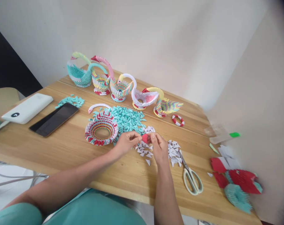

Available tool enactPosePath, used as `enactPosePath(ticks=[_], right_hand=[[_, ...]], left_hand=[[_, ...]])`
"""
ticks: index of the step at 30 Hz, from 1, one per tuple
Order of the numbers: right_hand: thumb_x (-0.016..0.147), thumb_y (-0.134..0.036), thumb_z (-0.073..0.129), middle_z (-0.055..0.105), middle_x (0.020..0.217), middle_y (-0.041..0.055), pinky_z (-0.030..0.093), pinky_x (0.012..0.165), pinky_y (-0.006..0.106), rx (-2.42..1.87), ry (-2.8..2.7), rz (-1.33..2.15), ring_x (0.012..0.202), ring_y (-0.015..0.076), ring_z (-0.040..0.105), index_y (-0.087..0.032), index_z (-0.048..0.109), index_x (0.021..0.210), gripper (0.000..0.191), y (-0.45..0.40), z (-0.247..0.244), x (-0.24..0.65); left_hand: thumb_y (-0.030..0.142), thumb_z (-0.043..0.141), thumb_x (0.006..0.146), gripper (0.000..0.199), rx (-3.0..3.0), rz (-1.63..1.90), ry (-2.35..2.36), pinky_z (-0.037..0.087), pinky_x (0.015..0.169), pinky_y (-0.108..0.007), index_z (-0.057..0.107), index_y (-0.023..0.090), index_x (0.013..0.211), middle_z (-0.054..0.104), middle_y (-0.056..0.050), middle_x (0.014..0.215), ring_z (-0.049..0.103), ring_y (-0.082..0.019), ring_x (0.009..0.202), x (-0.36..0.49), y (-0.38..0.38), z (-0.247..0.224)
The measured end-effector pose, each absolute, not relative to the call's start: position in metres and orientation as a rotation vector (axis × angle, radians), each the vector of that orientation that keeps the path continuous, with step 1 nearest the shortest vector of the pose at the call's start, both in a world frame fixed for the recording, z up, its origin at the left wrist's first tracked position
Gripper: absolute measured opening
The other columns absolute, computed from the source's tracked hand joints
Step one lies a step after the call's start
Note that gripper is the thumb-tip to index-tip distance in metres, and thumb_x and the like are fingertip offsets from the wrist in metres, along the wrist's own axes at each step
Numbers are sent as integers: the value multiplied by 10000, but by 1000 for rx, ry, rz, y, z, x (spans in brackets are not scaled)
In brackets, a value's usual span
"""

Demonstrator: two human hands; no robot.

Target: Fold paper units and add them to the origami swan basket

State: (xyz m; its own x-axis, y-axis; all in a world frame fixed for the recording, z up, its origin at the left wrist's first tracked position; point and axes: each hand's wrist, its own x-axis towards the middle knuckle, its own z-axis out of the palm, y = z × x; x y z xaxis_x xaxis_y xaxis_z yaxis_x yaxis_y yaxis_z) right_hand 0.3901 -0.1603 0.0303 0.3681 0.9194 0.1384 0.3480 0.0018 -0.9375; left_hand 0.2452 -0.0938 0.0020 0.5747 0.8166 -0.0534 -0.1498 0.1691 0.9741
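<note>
Between my two hands is a small red piece of folded paper (pixel 145 138). The fingertips of my left hand (pixel 129 142) pinch its left side, while my right hand (pixel 159 146) grips it from the right. Directly below and around them lie white folded paper triangles (pixel 143 150). A heap of turquoise paper triangles (pixel 128 118) spreads just beyond my left hand. To the left sits a round paper bowl (pixel 101 128) made of red, white and turquoise pieces, with a curved white paper neck (pixel 99 106) lying behind it.
Several finished paper swans (pixel 144 98) line the back of the wooden table (pixel 81 156). Scissors (pixel 192 179) lie to the right, near red paper pieces (pixel 242 181) and a turquoise paper ring (pixel 237 197). A phone (pixel 54 119) and white power bank (pixel 28 107) occupy the left. A red-and-white ring (pixel 178 120) lies behind.
</note>
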Motion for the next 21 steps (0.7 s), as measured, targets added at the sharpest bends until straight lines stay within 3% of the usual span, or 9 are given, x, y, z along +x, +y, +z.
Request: enactPosePath(ticks=[7,21], right_hand=[[829,-436,637,612,659,-12,431,593,247,-1609,-1145,733,616,141,532,-187,617,725,270,-158,25,389],[864,-405,582,560,618,-29,397,561,240,-1617,-1213,704,580,131,491,-196,602,716,257,-158,25,387]], left_hand=[[404,633,761,279,1275,789,709,368,553,-223,613,140,673,567,13,599,467,-101,549,244,-95,3],[341,577,828,257,1560,785,742,368,591,-226,655,151,674,610,4,612,516,-133,602,243,-97,4]])
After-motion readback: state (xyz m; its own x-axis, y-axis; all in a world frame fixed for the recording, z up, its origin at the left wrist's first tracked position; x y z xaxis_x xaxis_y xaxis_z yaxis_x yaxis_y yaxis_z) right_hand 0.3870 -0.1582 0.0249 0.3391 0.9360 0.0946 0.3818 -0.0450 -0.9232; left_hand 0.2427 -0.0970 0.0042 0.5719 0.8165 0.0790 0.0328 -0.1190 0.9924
